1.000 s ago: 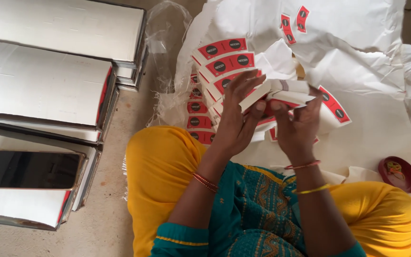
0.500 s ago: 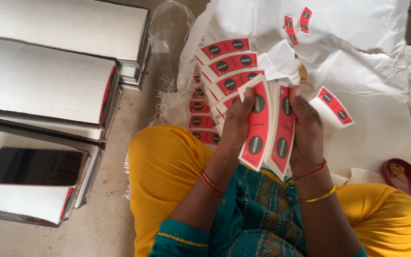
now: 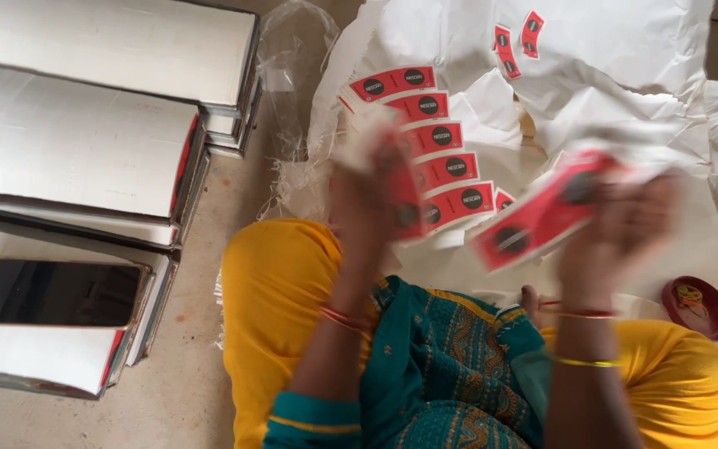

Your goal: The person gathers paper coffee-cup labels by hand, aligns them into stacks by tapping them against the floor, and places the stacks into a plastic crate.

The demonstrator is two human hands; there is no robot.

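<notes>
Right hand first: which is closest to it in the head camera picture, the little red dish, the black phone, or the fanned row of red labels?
From the right hand:
1. Little red dish, just below it, on its outer side.
2. Fanned row of red labels, across toward the left hand.
3. Black phone, far left on white stacks.

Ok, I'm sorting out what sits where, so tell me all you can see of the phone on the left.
The phone is a flat slab with a dark, glossy screen that is switched off and a thin golden-brown rim. It lies face up and level, long side across the picture, on top of the nearest white box in the stack at the left. Only that box touches it; both hands are well away from it.
</notes>
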